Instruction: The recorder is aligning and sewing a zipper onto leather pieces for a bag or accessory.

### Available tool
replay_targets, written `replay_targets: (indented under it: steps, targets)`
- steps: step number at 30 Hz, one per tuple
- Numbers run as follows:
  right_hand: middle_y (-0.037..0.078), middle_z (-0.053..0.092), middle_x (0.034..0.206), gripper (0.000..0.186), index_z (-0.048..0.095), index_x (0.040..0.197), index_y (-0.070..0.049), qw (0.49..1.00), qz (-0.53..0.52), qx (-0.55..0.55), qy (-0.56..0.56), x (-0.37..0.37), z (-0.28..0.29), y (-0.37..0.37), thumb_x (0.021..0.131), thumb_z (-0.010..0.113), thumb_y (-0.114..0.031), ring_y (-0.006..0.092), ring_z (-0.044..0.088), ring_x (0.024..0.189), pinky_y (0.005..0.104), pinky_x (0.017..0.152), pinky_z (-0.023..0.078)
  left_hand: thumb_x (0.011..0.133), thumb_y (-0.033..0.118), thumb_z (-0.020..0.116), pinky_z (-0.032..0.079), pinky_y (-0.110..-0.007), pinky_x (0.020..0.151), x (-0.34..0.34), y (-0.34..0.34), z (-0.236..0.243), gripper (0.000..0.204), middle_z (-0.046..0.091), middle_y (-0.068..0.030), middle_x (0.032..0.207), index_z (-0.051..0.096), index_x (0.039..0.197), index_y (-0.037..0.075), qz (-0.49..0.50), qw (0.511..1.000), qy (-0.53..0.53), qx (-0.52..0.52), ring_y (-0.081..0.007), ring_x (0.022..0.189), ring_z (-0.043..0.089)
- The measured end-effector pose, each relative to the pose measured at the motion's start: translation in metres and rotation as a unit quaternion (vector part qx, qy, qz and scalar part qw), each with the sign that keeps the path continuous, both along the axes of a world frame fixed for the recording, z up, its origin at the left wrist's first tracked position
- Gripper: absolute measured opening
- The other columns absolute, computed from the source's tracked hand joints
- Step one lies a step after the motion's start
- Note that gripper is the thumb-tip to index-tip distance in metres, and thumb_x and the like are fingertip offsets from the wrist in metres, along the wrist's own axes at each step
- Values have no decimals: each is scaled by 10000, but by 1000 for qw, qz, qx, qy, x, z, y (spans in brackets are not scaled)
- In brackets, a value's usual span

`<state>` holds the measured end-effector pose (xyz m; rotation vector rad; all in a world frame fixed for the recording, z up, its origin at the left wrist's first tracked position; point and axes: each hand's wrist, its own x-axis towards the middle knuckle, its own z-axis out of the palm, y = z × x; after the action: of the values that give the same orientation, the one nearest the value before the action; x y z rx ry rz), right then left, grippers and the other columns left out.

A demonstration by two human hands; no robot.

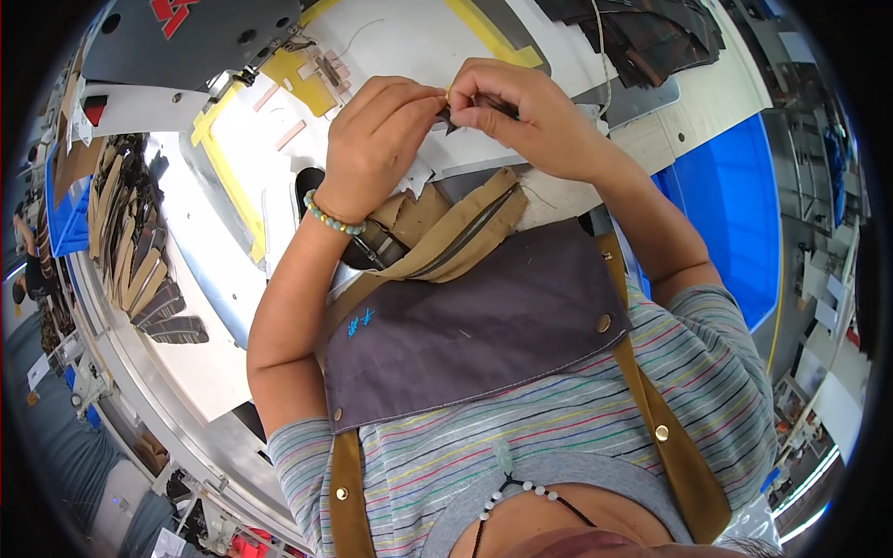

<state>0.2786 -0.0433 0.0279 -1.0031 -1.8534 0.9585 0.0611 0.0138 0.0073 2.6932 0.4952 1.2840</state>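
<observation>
My left hand (377, 139), with a beaded bracelet, has its fingertips pinched at a small dark piece (448, 119). My right hand (526, 121) curls its fingers round the same piece, thumb and forefinger close to my left fingertips; the piece is mostly hidden by them. Just below both hands lies a khaki cloth part (465, 232) with a dark zipper, above my grey-brown apron (465, 335). Behind them, the white work surface (391, 56) has yellow tape and a yellow plate with metal fittings (307, 79) on it.
A grey machine head (177, 51) stands at upper left. Fabric pieces (139, 251) lie on the left, dark camouflage pieces (642, 37) at upper right. A large blue bin (744, 214) is at right, a smaller one (67, 223) at far left. Another person (37, 270) is at the far left.
</observation>
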Motion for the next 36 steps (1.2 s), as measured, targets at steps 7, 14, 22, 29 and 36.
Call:
replay_targets:
  steps: [7, 14, 22, 29, 36]
  targets:
    - [1, 535, 876, 103, 580, 954, -37, 967, 123, -213, 70, -3, 19, -34, 1010, 626, -110, 88, 480, 756, 253, 688, 417, 757, -103, 740, 577, -372, 760, -6, 14, -14, 228, 745, -92, 949, 729, 947, 22, 94, 994, 37, -30, -289, 888, 710]
    - [23, 593, 889, 79, 613, 920, -31, 983, 69, -167, -25, 85, 50, -33, 982, 633, -75, 114, 550, 793, 276, 709, 463, 736, -82, 797, 571, -332, 718, -5, 5, 1, 198, 760, -85, 954, 718, 897, 3, 79, 994, -23, 78, -263, 847, 706]
    - [69, 541, 768, 182, 616, 741, -28, 926, 214, -189, -246, 116, 51, -47, 829, 765, -85, 222, 570, 736, 316, 656, 447, 734, -75, 812, 569, -311, 700, -7, 5, 4, 170, 769, -80, 965, 701, 832, 8, 62, 989, -46, 124, -258, 831, 703]
    - [106, 559, 832, 197, 639, 850, -5, 949, 7, -119, -293, 108, 47, -22, 823, 780, -139, 254, 539, 747, 358, 704, 453, 891, 16, 759, 551, -242, 756, -7, 0, 2, 163, 782, -73, 977, 740, 1050, -11, 120, 926, -38, -356, -128, 839, 707]
    - [113, 672, 1027, 264, 678, 1108, -33, 862, -209, 25, -462, 126, 29, 3, 860, 726, -110, 320, 653, 952, 373, 812, 517, 919, 67, 763, 496, -183, 667, -6, 8, -3, 133, 752, -7, 847, 766, 1033, -2, 83, 811, -174, -552, -21, 724, 614]
